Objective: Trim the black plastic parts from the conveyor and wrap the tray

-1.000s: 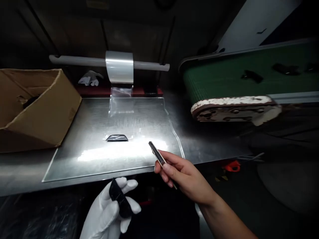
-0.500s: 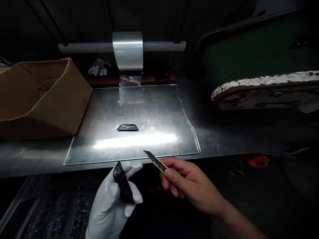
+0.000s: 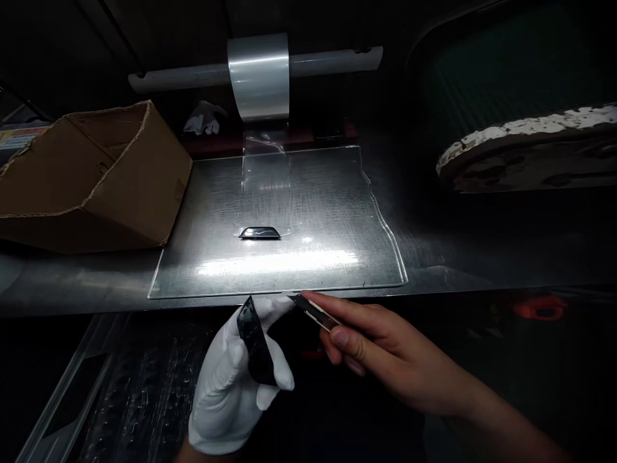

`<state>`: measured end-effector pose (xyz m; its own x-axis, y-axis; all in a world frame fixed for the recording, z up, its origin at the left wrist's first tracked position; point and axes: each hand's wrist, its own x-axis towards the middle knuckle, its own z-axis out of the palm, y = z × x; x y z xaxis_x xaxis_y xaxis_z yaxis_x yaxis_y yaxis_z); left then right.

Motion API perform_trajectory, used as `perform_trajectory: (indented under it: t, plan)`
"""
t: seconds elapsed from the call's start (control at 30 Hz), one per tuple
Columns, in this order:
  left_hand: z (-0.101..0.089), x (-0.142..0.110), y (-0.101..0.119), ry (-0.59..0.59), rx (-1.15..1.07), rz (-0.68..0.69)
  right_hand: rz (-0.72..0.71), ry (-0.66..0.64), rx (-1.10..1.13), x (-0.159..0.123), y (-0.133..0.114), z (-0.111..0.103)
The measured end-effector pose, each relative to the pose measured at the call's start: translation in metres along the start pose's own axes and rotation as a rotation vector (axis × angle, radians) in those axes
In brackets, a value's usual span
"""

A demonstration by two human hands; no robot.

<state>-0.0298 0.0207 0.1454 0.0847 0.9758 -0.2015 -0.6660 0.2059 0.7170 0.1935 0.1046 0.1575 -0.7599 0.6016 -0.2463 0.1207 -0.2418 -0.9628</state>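
Note:
My left hand [image 3: 224,386], in a white glove, grips a small glossy black part [image 3: 257,347] with a slanted end, held tilted in front of the bench edge. Bare and closed, my right hand [image 3: 371,341] holds a craft knife [image 3: 315,313] whose dark blade points left, close to the gloved fingertips. Whether blade and glove touch, I cannot tell. A second black part [image 3: 260,233], flat and trapezoid, lies on a clear sheet [image 3: 328,212] with bits of clear film at its ends.
A roll of clear film [image 3: 260,77] hangs on a pale bar [image 3: 332,62], its loose end reaching the sheet. An open cardboard box [image 3: 139,173] stands left, a green ribbed machine [image 3: 506,109] right. Below left are clear plastic trays [image 3: 139,392]; a white glove [image 3: 205,119] lies behind.
The whole scene has shifted right and slightly up as the camera turned. The knife's tip has come closer to the gloved left hand. Both hands keep their holds.

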Motion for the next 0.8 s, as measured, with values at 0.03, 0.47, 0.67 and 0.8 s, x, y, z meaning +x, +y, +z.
perform_trajectory:
  t: [0.03, 0.47, 0.67, 0.8]
  plan:
    - [0.0, 0.0, 0.0, -0.013, 0.0, -0.007, 0.01, -0.004, -0.003, 0.0, 0.001, 0.001]
    - [0.007, -0.003, -0.005, -0.071, -0.021, 0.007, -0.316, 0.064, -0.601, 0.009, -0.03, 0.009]
    - [0.006, -0.009, -0.007, -0.088, -0.049, 0.019, -0.353, 0.043, -0.783, 0.013, -0.033, 0.018]
    - [0.001, -0.013, -0.006, -0.073, -0.037, 0.011, -0.352, 0.009, -0.818, 0.013, -0.032, 0.017]
